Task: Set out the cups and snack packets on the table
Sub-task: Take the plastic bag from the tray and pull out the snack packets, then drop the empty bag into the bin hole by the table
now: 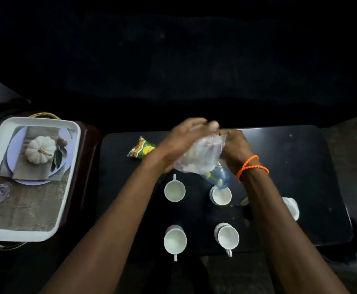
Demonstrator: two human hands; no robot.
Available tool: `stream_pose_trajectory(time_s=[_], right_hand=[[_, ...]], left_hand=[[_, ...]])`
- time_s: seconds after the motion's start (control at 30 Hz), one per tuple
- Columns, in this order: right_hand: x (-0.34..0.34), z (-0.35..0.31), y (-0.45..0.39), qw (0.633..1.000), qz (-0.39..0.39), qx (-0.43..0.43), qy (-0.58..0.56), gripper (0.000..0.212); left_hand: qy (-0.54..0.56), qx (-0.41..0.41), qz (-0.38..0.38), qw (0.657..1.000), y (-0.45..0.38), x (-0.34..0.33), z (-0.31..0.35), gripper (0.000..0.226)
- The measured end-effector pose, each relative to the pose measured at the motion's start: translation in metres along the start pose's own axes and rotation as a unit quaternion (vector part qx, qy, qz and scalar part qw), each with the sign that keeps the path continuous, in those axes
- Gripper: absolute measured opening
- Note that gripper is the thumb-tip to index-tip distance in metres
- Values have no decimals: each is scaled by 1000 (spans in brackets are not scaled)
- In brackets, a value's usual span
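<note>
So I've got both hands up over the far side of the black table [300,166], working a clear plastic bag [198,158]. My left hand [184,141] is curled round its top, my right hand [235,149] pinches the other edge, probably to pull the mouth open and fish out packets. One green snack packet [141,148] already lies on the table left of the bag. Four white cups [174,190] sit in a square just nearer me than the bag, a fifth half hidden behind my right forearm
</note>
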State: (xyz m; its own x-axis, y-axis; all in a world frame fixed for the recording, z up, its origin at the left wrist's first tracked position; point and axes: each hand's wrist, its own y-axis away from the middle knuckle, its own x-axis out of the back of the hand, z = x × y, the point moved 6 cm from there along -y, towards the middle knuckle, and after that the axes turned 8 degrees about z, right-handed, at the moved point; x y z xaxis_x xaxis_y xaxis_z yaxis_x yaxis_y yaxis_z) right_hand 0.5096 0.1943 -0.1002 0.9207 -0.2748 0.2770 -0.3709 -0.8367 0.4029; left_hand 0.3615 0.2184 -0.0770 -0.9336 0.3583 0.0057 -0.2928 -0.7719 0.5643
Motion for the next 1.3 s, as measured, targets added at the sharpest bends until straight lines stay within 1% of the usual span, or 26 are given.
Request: stream_pose_trajectory(time_s=[0.07, 0.13, 0.17, 0.23, 0.27, 0.3, 0.33, 0.37, 0.4, 0.43, 0.47, 0.5, 0.53, 0.57, 0.63, 0.67, 0.73, 0.77, 0.83, 0.9, 0.97, 1.0, 1.07, 1.2, 1.27, 1.3], right_hand=[[19, 8, 0, 996, 55, -55, -39, 9], [35, 20, 6, 979, 80, -123, -142, 15], [40, 22, 12, 965, 59, -147, -209, 16], [47, 23, 24, 921, -20, -181, -345, 26], [55, 23, 30, 897, -49, -179, -400, 31], [66, 21, 36, 887, -61, -162, -429, 34], [79, 20, 43, 896, -57, -136, -419, 37], [91, 17, 50, 926, -50, -98, -362, 40], [101, 16, 57, 959, -48, -56, -272, 45], [109, 15, 64, 983, -56, -24, -173, 53], [115, 18, 70, 993, -69, -5, -91, 65], [121, 21, 74, 996, -77, 5, -34, 82], [127, 22, 75, 997, -71, 14, 5, 97], [135, 22, 75, 998, -52, 28, 36, 107], [157, 23, 71, 993, -16, 66, 94, 109], [170, 26, 69, 989, 3, 87, 120, 100], [208, 35, 66, 973, 89, 133, 165, 68], [229, 43, 68, 964, 141, 143, 175, 54], [262, 65, 76, 953, 209, 135, 175, 39], [281, 87, 86, 946, 250, 123, 164, 37], [296, 112, 101, 937, 302, 110, 137, 42], [306, 125, 110, 927, 336, 103, 128, 45], [333, 151, 130, 896, 417, 87, 123, 48], [410, 196, 164, 799, 567, 76, 187, 50], [447, 224, 169, 774, 589, 39, 229, 48], [462, 239, 168, 773, 584, 12, 247, 49]], left_hand=[[-50, -22, -36, 998, -5, -32, -9, 60], [-64, -50, -28, 996, -12, -50, -14, 58], [-73, -62, -16, 995, -15, -57, -15, 56], [-70, -74, 31, 994, -24, -67, -18, 52], [-46, -66, 62, 995, -26, -72, -21, 47], [-23, -51, 96, 994, -29, -78, -26, 40], [-17, -39, 138, 989, -29, -83, -29, 34], [-28, -33, 182, 982, -28, -87, -31, 28], [-36, -26, 214, 976, -27, -93, -32, 24], [-29, -14, 225, 974, -27, -100, -34, 23], [0, 13, 209, 978, -29, -111, -36, 25], [57, 54, 155, 985, -29, -129, -40, 32], [133, 100, 72, 984, -27, -152, -43, 41], [198, 138, -9, 970, -21, -175, -44, 48], [261, 189, -144, 935, -5, -213, -44, 65], [270, 199, -194, 922, 2, -227, -43, 72], [254, 202, -265, 908, 11, -249, -42, 78], [232, 202, -281, 909, 14, -260, -41, 76], [142, 190, -273, 932, 17, -285, -40, 62], [28, 186, -231, 955, 18, -316, -41, 46], [-36, 208, -202, 956, 24, -352, -47, 40], [-52, 219, -205, 953, 28, -370, -49, 40], [-70, 232, -216, 946, 36, -404, -55, 39], [-99, 192, -216, 952, 41, -438, -64, 53], [-104, 168, -200, 960, 33, -440, -68, 46], [-102, 163, -186, 964, 29, -439, -71, 41]])
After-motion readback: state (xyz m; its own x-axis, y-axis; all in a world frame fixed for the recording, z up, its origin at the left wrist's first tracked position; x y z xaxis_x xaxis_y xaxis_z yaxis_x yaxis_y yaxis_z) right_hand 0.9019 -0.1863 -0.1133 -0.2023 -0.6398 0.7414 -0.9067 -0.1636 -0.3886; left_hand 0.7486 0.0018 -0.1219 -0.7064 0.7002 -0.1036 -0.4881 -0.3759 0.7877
